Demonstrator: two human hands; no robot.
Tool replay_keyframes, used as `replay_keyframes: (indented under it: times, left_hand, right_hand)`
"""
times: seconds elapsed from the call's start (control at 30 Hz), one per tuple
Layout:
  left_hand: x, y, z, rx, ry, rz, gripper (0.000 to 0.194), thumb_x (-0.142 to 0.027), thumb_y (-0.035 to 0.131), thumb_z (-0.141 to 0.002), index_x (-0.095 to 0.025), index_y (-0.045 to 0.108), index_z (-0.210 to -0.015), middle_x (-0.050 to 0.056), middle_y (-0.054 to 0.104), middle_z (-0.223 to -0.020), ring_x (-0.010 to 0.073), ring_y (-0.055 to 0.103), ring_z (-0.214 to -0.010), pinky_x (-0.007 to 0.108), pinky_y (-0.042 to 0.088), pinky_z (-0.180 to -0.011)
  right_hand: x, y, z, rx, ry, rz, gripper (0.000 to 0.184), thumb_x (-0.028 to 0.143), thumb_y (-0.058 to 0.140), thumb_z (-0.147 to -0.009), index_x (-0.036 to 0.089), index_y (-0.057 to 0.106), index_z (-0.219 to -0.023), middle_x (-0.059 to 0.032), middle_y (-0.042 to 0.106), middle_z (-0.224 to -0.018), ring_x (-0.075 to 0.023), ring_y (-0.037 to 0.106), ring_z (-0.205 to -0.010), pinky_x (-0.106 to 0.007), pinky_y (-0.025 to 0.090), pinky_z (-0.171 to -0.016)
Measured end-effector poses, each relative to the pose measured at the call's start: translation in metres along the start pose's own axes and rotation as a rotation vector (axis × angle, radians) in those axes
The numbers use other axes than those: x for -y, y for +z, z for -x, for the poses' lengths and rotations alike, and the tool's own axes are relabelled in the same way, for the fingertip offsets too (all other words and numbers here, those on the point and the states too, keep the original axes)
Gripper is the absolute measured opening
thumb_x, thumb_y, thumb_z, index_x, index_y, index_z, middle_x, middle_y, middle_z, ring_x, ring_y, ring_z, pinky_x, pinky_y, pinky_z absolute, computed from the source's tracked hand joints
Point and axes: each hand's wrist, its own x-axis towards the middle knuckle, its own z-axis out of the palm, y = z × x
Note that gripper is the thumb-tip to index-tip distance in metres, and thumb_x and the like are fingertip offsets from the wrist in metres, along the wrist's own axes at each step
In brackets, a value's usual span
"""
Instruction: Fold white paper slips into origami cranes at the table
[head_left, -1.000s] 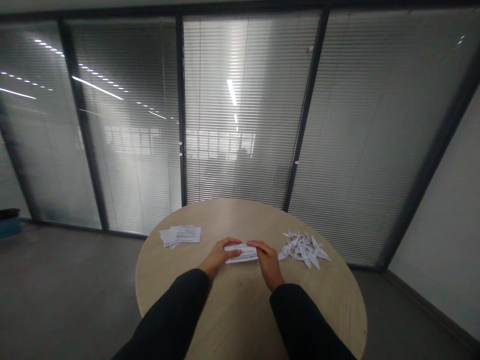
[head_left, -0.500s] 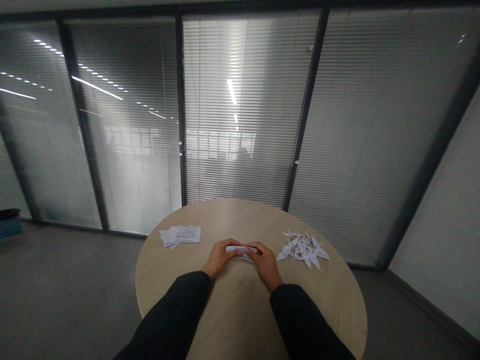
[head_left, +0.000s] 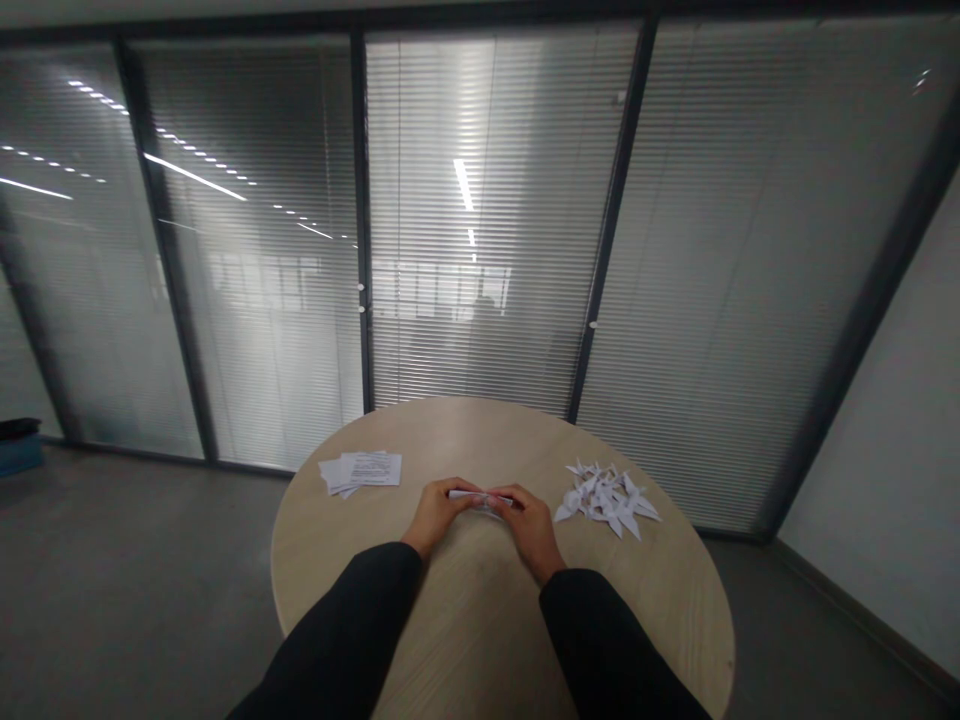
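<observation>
Both my hands rest near the middle of a round wooden table [head_left: 480,620]. My left hand [head_left: 435,515] and my right hand [head_left: 529,525] pinch the two ends of a narrow folded strip of printed white paper [head_left: 480,497], held low over the tabletop between them. Fingers of both hands are closed on the paper. Black sleeves cover both forearms.
A small stack of printed paper sheets [head_left: 361,470] lies to the left on the table. A heap of several folded white paper cranes [head_left: 606,496] lies to the right. Glass partitions with blinds [head_left: 480,230] stand behind the table; grey floor surrounds it.
The paper was a wider flat rectangle under my fingers; it has been folded over into a thin strip, and my hands have drawn closer together on it.
</observation>
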Motion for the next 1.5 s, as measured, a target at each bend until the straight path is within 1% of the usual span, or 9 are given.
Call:
replay_keyframes:
  times: [0.2,0.37,0.47,0.73,0.87,1.0,1.3,1.43,1.5]
  left_hand:
    - [0.004,0.0,-0.001,0.002,-0.019,0.041,0.024,-0.037,0.069,-0.065,-0.015,0.072,-0.075,0.007,0.07,-0.074,0.0203,0.062,-0.071,0.028,0.045,-0.069]
    - [0.005,0.002,0.0,0.031,-0.035,0.016,0.024,-0.036,0.07,-0.065,-0.014,0.072,-0.074,0.007,0.07,-0.072,0.0196,0.061,-0.068,0.028,0.044,-0.067]
    - [0.005,0.002,0.0,0.03,-0.051,0.039,0.024,-0.037,0.07,-0.065,-0.014,0.072,-0.073,0.007,0.07,-0.071,0.0195,0.061,-0.068,0.028,0.044,-0.066]
    - [0.001,-0.002,-0.003,-0.088,-0.191,0.275,0.033,-0.042,0.076,-0.055,-0.012,0.07,-0.067,0.006,0.068,-0.063,0.0184,0.061,-0.061,0.028,0.044,-0.061]
    - [0.005,-0.003,-0.004,-0.102,-0.22,0.328,0.035,-0.042,0.076,-0.055,-0.011,0.07,-0.069,0.008,0.069,-0.065,0.0179,0.061,-0.061,0.028,0.045,-0.063]
    - [0.011,-0.005,-0.005,-0.153,-0.206,0.373,0.035,-0.042,0.075,-0.057,-0.01,0.07,-0.071,0.007,0.068,-0.064,0.0164,0.06,-0.059,0.027,0.044,-0.061]
    - [0.012,-0.006,-0.005,-0.141,-0.146,0.314,0.037,-0.048,0.07,-0.061,-0.011,0.068,-0.066,0.006,0.066,-0.06,0.0164,0.058,-0.057,0.026,0.042,-0.058]
    - [0.013,-0.005,-0.006,-0.128,-0.119,0.214,0.038,-0.049,0.069,-0.062,-0.012,0.068,-0.066,0.005,0.065,-0.059,0.0165,0.057,-0.057,0.026,0.041,-0.058]
    - [0.012,-0.003,-0.006,-0.09,-0.13,0.165,0.039,-0.051,0.069,-0.061,-0.012,0.068,-0.064,0.005,0.064,-0.058,0.0164,0.057,-0.055,0.026,0.04,-0.056]
  right_hand:
    - [0.001,0.002,0.001,0.015,0.026,-0.012,0.027,0.043,0.061,-0.073,0.018,0.067,-0.078,-0.0048,0.068,-0.076,-0.0195,0.061,-0.072,-0.029,0.048,-0.066]
    - [-0.001,0.003,0.001,0.049,0.005,-0.026,0.026,0.043,0.061,-0.074,0.018,0.067,-0.077,-0.0051,0.068,-0.077,-0.0199,0.063,-0.075,-0.029,0.048,-0.069]
    - [-0.002,0.003,0.001,0.048,0.037,0.014,0.027,0.044,0.06,-0.074,0.018,0.067,-0.074,-0.0043,0.068,-0.072,-0.0192,0.062,-0.069,-0.028,0.048,-0.063]
    - [-0.008,0.001,-0.001,0.016,0.065,0.003,0.031,0.048,0.057,-0.074,0.018,0.063,-0.073,-0.0041,0.067,-0.071,-0.0194,0.061,-0.065,-0.027,0.047,-0.057]
    - [-0.011,0.0,-0.002,0.01,0.081,-0.005,0.034,0.051,0.056,-0.074,0.018,0.064,-0.075,-0.005,0.067,-0.071,-0.0208,0.061,-0.067,-0.029,0.047,-0.059]
    - [-0.015,-0.001,-0.004,-0.003,0.082,0.031,0.034,0.05,0.054,-0.075,0.017,0.064,-0.075,-0.0062,0.068,-0.072,-0.0219,0.062,-0.07,-0.031,0.047,-0.064]
    - [-0.019,-0.003,-0.005,-0.027,0.076,0.082,0.031,0.047,0.053,-0.076,0.018,0.064,-0.071,-0.0046,0.068,-0.069,-0.0206,0.061,-0.066,-0.03,0.045,-0.062]
    - [-0.015,-0.003,-0.003,0.019,0.06,0.061,0.029,0.046,0.054,-0.075,0.019,0.063,-0.072,-0.004,0.067,-0.07,-0.0209,0.062,-0.068,-0.029,0.045,-0.062]
    - [-0.012,-0.001,-0.002,0.067,0.055,0.032,0.028,0.046,0.055,-0.076,0.018,0.063,-0.074,-0.0039,0.067,-0.071,-0.0203,0.061,-0.068,-0.028,0.045,-0.061]
